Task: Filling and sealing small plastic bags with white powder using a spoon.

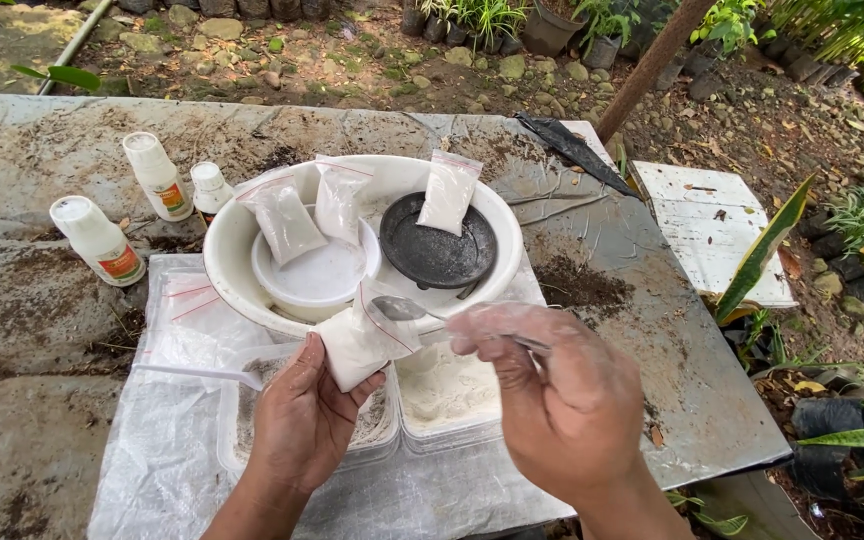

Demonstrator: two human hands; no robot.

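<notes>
hands [432, 405] fill pouch [357, 345] (by spoon [402, 308])

We see a white basin [227, 262], a black dish [439, 255], white bottles [98, 240] with orange labels, and red-striped clear bags [286, 217].

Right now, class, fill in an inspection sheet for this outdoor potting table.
Surface: dirty grey table, plastic sheet over the near part.
Job's things: small bag of white powder, metal spoon, two tubs of powder.
Clutter: white basin holding filled bags and a black dish; three white bottles.
Grippers: left hand holds the bag; right hand holds the spoon.
Cables: nothing seen.
Surroundings: soil, stones, potted plants.
</notes>
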